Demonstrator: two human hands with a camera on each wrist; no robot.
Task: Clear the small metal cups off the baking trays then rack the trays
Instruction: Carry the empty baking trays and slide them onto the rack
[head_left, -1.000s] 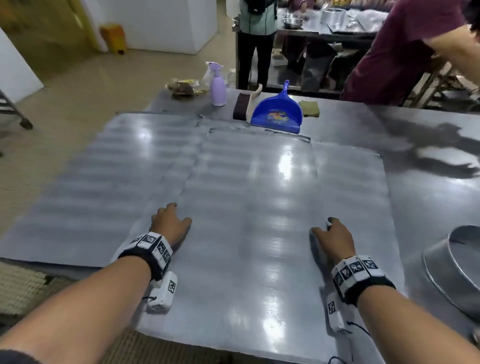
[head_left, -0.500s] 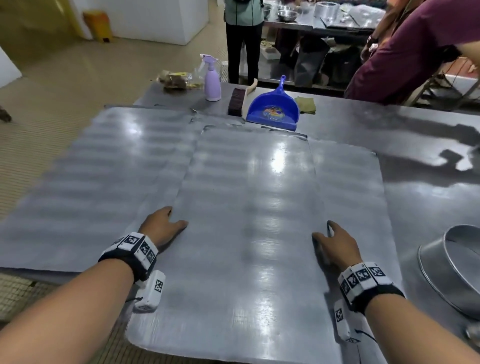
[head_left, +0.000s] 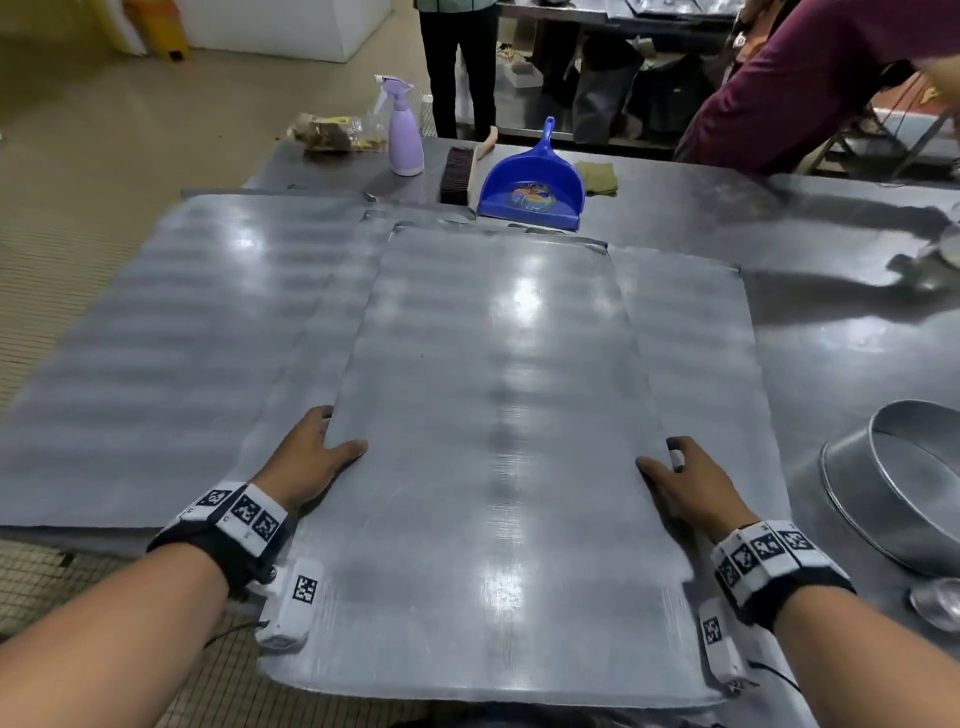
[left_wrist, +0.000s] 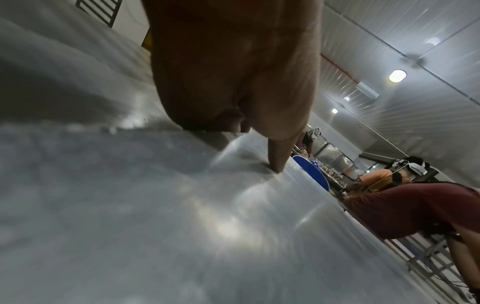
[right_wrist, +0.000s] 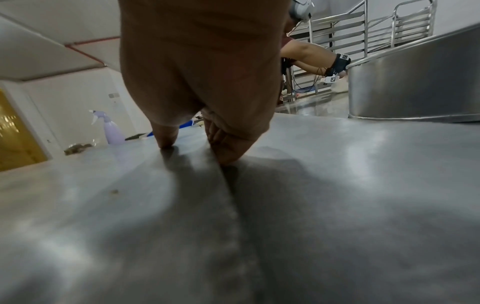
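A flat metal baking tray lies on top of other overlapping trays on the steel table, its near end sticking out past the table edge. Its shiny surface is bare. My left hand grips the tray's left long edge, thumb on top and fingers curled at the rim. My right hand grips the right long edge the same way. In the left wrist view the thumb presses on the tray. In the right wrist view the fingers curl at the edge of the tray.
A big round metal tub stands at the right, with a small shiny metal piece below it. At the far edge are a blue dustpan, a brush and a lilac spray bottle. A person in maroon leans over the far right. Tray racks stand behind.
The top tray has slid toward me over the near table edge. Both hands have stayed on its long edges and come back with it.
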